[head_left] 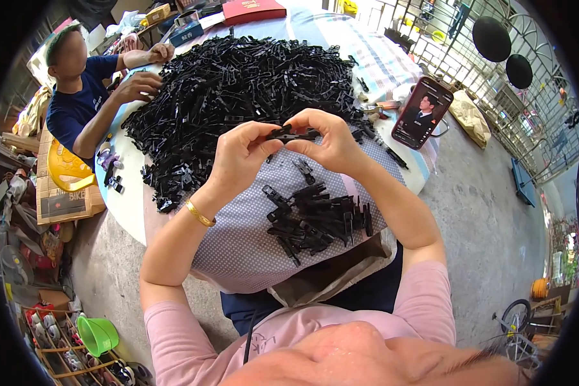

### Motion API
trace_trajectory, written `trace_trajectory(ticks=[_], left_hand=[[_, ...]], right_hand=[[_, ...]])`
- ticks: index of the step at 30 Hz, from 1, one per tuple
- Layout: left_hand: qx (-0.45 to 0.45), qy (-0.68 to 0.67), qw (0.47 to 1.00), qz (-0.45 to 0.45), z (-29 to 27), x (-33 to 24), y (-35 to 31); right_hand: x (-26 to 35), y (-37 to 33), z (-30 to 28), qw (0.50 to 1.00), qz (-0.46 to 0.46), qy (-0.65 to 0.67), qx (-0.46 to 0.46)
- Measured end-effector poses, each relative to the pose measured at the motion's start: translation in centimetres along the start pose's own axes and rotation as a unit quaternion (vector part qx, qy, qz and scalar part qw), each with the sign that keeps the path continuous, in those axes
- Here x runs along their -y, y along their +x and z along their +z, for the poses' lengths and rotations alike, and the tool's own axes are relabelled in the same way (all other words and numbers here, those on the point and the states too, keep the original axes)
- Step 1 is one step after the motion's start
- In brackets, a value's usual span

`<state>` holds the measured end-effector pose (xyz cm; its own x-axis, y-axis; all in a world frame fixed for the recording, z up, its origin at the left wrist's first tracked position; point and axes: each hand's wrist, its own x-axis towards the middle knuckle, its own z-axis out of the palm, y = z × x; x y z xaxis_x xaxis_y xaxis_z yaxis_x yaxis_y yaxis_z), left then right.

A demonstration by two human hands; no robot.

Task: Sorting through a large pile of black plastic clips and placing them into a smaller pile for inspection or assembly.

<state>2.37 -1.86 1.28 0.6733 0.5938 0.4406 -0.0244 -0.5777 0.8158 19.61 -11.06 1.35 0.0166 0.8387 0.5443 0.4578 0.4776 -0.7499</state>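
Note:
Over the near part of the round table, my left hand (241, 151) and my right hand (331, 145) are raised close together. Both pinch one small black clip-like piece (294, 136) between thumbs and fingertips, which partly cover it. Beyond them spreads a large heap of similar black clip-like pieces (251, 77). Nearer to me, below my hands, a smaller pile of black clips (315, 222) lies on a dotted cloth (228, 251). A loose clip (304, 170) rests between that pile and my hands.
Across the table at left, a person (87, 90) in a dark blue shirt reaches to the heap's edge. A phone (422, 112) stands at the right, its screen lit. Red (254, 10) and blue (185, 32) boxes sit at the back. An open bag (341, 270) is below the near edge.

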Motion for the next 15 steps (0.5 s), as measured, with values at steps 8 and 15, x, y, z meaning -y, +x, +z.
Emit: trace_trajectory(ticks=[8,15], left_hand=[[-0.019,-0.037,0.999,0.006,0.2,-0.3,0.0],[-0.036,0.089,0.990,0.099,0.5,-1.4,-0.2]], right_hand=[[0.4,0.2,-0.1,0.999,-0.038,-0.018,-0.002],[0.4,0.1,-0.3,0.997,-0.054,-0.048,0.002]])
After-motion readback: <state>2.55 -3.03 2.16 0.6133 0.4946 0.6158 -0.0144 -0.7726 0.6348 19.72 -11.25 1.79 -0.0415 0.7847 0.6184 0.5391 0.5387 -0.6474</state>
